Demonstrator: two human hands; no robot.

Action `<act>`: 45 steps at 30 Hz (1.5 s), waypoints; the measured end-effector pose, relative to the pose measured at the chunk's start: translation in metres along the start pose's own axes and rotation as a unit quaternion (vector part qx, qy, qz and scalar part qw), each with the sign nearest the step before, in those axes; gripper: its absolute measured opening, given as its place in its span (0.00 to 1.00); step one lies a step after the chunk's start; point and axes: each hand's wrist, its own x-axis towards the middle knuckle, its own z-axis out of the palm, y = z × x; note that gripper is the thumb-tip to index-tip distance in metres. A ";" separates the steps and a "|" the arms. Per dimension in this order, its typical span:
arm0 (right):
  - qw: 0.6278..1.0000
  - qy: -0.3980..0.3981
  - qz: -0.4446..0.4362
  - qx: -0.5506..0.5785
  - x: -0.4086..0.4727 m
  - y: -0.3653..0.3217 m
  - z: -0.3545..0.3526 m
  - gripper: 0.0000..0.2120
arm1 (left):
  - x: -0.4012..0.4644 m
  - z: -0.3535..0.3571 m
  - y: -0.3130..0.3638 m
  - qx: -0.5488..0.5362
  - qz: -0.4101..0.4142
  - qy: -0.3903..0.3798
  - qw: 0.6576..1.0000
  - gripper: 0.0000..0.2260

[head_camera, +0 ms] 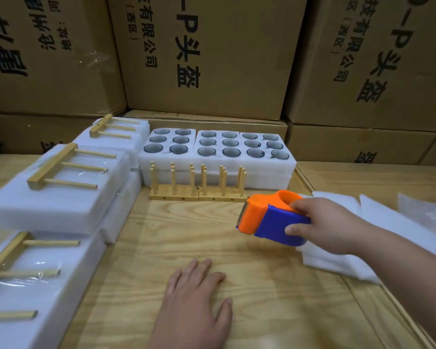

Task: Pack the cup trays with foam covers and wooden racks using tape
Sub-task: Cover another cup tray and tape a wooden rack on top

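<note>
- The tape dispenser (272,217) is being gripped by the right hand (322,225), fingers curled round it, above the worktop (186,238).
- The left hand (196,298) is being rested flat, fingers straight, holding nothing.
- The uncovered cup trays (217,149) are being kept at the back, wooden racks (198,183) just in front, foam covers (363,222) at the right.
- The upright racks are being risked: a careless sweep could topple them.
- The tape roll itself is being hidden.
</note>
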 end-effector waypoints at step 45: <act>0.930 0.334 0.004 0.153 -0.135 0.019 0.125 0.22 | 0.035 0.000 0.054 -0.510 0.015 -0.109 0.853 0.21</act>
